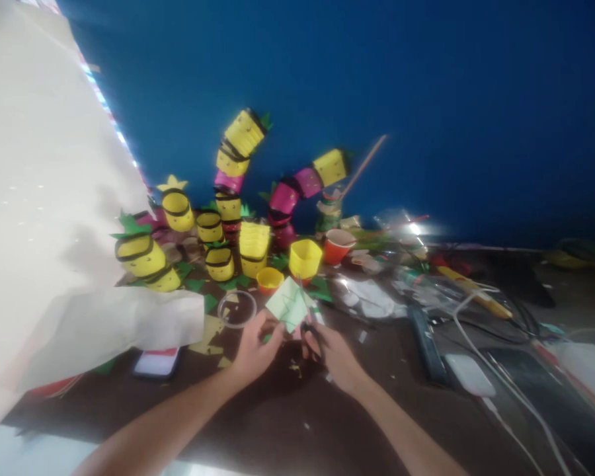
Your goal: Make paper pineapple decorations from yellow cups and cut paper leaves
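Pale-green paper (283, 305) held beside scissors (306, 327)

Left hand (259, 347) pinches the paper at its lower edge, above the dark surface (277, 430). Right hand (328, 354), just beside, is closed round the scissors' handles; blur hides whether the blades bite the sheet. Risks, my reading: gripped at one edge, the sheet could swing or buckle, sending a cut astray. Left fingertips near the blades could get nicked. Yellow cup (306, 258) close behind; a forward push might knock it. Loose scraps (209, 337) could hide a dropped piece.
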`<action>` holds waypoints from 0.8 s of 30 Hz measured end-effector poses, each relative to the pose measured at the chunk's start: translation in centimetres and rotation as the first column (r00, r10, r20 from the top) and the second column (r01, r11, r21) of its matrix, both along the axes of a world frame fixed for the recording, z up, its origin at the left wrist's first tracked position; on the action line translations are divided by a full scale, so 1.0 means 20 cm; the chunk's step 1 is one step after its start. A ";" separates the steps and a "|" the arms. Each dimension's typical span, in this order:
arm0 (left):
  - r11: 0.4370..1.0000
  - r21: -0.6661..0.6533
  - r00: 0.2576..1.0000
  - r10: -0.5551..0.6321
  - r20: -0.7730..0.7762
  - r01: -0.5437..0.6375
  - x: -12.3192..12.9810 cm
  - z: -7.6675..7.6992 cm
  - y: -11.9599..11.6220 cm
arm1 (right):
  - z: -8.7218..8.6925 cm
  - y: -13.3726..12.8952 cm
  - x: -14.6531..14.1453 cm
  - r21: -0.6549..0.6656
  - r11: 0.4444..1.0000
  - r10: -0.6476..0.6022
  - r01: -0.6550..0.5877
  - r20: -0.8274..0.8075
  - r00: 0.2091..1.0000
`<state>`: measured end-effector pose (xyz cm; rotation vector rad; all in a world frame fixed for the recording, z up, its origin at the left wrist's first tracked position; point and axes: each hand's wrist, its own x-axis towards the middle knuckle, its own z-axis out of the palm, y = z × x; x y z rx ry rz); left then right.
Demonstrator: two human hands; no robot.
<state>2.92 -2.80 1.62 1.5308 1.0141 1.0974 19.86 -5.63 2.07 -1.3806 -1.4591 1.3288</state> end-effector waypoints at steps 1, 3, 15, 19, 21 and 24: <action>1.000 -0.001 1.000 0.000 -0.002 0.000 0.00 0.00 0.00 | 0.00 0.00 0.00 0.002 1.000 -0.005 0.005 0.009 1.000; 1.000 -0.001 1.000 -0.002 -0.003 0.002 0.00 0.00 0.00 | 0.00 0.00 0.00 0.003 1.000 -0.011 0.011 0.020 1.000; 0.999 -0.032 0.999 0.034 0.033 -0.033 0.00 -0.01 0.01 | 0.00 0.00 -0.01 -0.022 0.998 -0.052 0.054 0.096 0.994; 0.999 0.002 0.997 0.050 0.055 -0.050 -0.01 -0.03 0.03 | 0.00 0.00 0.01 -0.014 0.999 -0.050 0.050 0.040 0.998; 1.000 0.007 0.995 0.028 0.092 -0.028 -0.01 -0.03 0.04 | 0.00 0.00 0.03 0.006 0.999 -0.036 0.036 -0.003 0.999; 0.999 -0.033 0.990 0.009 0.141 -0.004 -0.02 -0.03 0.06 | 0.01 0.00 0.05 0.006 0.998 -0.063 0.063 -0.032 0.998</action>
